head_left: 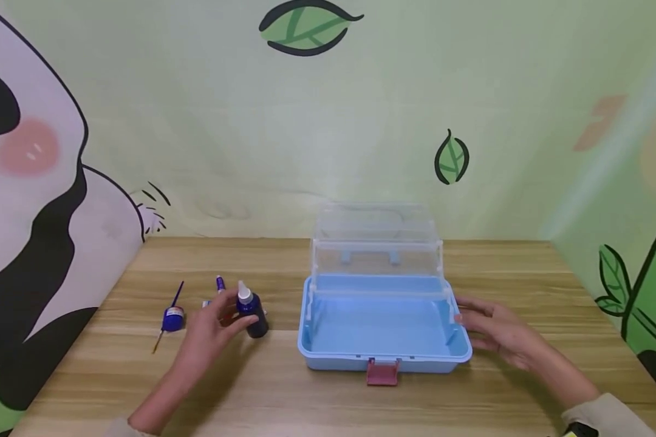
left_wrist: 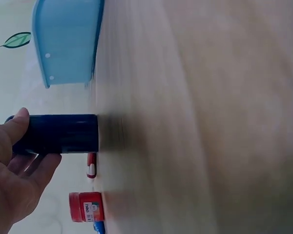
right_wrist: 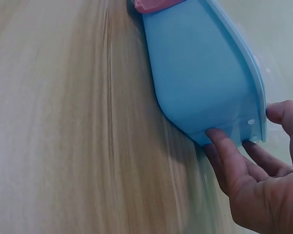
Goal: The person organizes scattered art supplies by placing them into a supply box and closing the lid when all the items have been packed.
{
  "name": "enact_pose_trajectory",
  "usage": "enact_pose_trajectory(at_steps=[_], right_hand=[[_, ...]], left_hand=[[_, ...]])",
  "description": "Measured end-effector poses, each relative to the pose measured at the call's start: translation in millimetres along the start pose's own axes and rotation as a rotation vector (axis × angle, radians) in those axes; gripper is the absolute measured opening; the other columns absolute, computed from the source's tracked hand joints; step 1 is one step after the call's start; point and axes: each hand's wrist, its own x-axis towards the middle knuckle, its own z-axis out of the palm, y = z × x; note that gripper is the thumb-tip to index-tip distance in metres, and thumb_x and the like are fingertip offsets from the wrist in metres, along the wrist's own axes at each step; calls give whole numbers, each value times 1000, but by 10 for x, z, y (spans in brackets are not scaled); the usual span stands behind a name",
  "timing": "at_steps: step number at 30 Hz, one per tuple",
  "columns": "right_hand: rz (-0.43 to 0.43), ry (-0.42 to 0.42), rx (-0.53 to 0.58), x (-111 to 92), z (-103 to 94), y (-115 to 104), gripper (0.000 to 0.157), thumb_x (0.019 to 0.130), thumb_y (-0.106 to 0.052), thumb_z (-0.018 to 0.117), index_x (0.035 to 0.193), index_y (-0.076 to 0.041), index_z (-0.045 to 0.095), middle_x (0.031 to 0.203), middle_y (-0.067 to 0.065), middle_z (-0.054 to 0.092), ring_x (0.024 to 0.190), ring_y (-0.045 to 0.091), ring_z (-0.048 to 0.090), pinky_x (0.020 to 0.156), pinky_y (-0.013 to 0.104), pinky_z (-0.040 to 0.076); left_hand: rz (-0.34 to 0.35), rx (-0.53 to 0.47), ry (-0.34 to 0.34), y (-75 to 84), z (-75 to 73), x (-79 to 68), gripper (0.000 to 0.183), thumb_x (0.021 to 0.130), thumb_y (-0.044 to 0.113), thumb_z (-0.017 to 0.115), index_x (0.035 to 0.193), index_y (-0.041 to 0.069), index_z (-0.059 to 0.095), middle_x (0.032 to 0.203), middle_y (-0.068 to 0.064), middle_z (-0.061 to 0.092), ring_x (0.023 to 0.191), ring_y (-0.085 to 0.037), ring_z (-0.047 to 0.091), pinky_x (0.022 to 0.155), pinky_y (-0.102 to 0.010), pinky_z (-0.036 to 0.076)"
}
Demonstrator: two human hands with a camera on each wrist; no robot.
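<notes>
My left hand grips an upright dark blue bottle with a white pointed nozzle cap, thumb on one side and fingers on the other. Its base is right at the tabletop in the left wrist view. To its right stands a light blue plastic box with its clear lid raised and a pink latch hanging at the front. The box's tray looks bare inside. My right hand touches the right end of the box with loosely extended fingers, the thumb by the rim.
Left of my left hand lie a small blue jar and a thin paintbrush. A blue-capped tube lies behind that hand, partly hidden. The left wrist view has a red labelled jar. A printed wall sheet backs the wooden table.
</notes>
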Motion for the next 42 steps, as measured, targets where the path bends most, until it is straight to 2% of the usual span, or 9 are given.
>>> enact_pose_trajectory(at_steps=[4, 9, 14, 17, 23, 27, 33, 37, 42], right_hand=[[-19, 11, 11, -30, -11, 31, 76, 101, -18, 63, 155, 13, 18, 150, 30, 42, 113, 15, 64, 94, 41, 56], [-14, -5, 29, -42, -13, 58, 77, 102, -16, 62, 155, 13, 16, 151, 25, 43, 112, 13, 65, 94, 40, 56], [-52, 2, 8, 62, -31, -94, 76, 103, -20, 61, 157, 11, 17, 155, 33, 34, 113, 14, 65, 94, 38, 55], [-46, 24, 2, 94, -25, -143, 76, 101, -21, 64, 156, 10, 21, 155, 34, 34, 112, 15, 66, 94, 38, 56], [-11, 25, 26, 81, 12, -57, 77, 101, -19, 65, 156, 11, 21, 149, 28, 46, 110, 18, 67, 93, 40, 56], [-17, 42, 27, 71, 42, -2, 75, 100, -20, 66, 155, 10, 24, 146, 26, 49, 111, 19, 67, 92, 39, 57], [-16, 38, -1, 33, 104, 49, 75, 100, -20, 65, 154, 12, 24, 149, 32, 43, 115, 24, 65, 93, 43, 56], [-15, 59, -22, 2, 98, 39, 74, 100, -21, 64, 154, 11, 25, 150, 34, 41, 116, 28, 64, 92, 43, 57], [-34, 48, -27, -11, 65, 24, 74, 101, -22, 64, 155, 11, 24, 151, 34, 39, 121, 31, 62, 93, 43, 56]], left_hand=[[34, 58, -4, 26, 20, 43, 47, 81, 9, 85, 123, 0, 64, 110, -24, 73, 101, -37, 73, 80, -39, 60], [-3, 128, -67, 111, -50, 115, 47, 83, 13, 84, 122, -3, 64, 110, -25, 73, 98, -37, 73, 79, -40, 61], [-29, 152, -92, 175, -156, 284, 49, 86, 15, 82, 126, -2, 61, 115, -26, 71, 101, -38, 71, 82, -45, 60], [-62, 130, -136, 171, -181, 338, 50, 88, 15, 81, 130, -2, 59, 121, -27, 68, 104, -40, 70, 84, -44, 60], [-140, 29, -224, 85, -173, 299, 59, 88, 15, 80, 136, -7, 55, 126, -28, 65, 109, -40, 69, 85, -38, 59], [-195, -81, -250, 41, -151, 284, 61, 90, 17, 79, 141, -4, 52, 130, -27, 63, 117, -41, 65, 92, -42, 57], [-291, -234, -347, 25, -58, 214, 55, 100, 20, 67, 143, 2, 39, 143, -31, 50, 130, -44, 53, 101, -48, 52], [-284, -265, -342, 33, 9, 216, 52, 100, 17, 66, 141, -3, 40, 140, -30, 52, 128, -42, 55, 100, -45, 52], [-288, -264, -314, 104, 29, 245, 54, 102, 18, 64, 146, -3, 40, 143, -30, 51, 132, -43, 51, 105, -50, 48]])
